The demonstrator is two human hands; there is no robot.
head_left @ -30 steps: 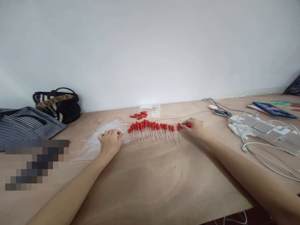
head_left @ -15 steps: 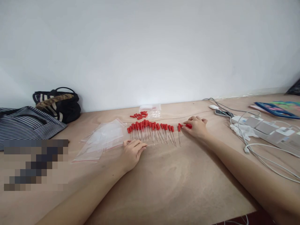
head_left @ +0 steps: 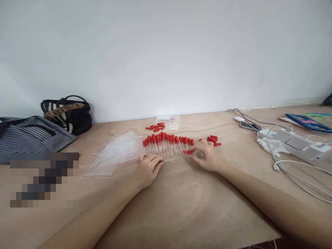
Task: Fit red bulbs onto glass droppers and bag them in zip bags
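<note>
In the head view, the red bulb (head_left: 187, 152) is small, smooth and matt, a stubby tapered shape; the clear tube (head_left: 168, 160) is thin, straight and see-through; the row of droppers (head_left: 163, 138) fans across the pale wood-grained table (head_left: 171, 214), rounded red tops towards the wall, slender clear stems towards the person.

The right hand (head_left: 206, 157) is clamped on the red bulb, thumb and fingertip pinched around it, at the right end of the row; the left hand (head_left: 150, 169) lies low on the table just in front of the row, fingers curled together, pinching the clear tube, which points right.

The right hand partly hides a dropper at the row's right end, its red top peeping out; loose red bulbs (head_left: 213, 139) lie just beyond that hand; a second red pile (head_left: 156, 127) sits behind the row, beside a small clear packet (head_left: 172, 123); flat, filmy zip bags (head_left: 116, 150) overlap on the left; farther out are a striped fabric bag (head_left: 36, 136), a black bag (head_left: 77, 117) and, at right, white chargers (head_left: 298, 138) with looping cables (head_left: 287, 160); pixelation masks something at left.
</note>
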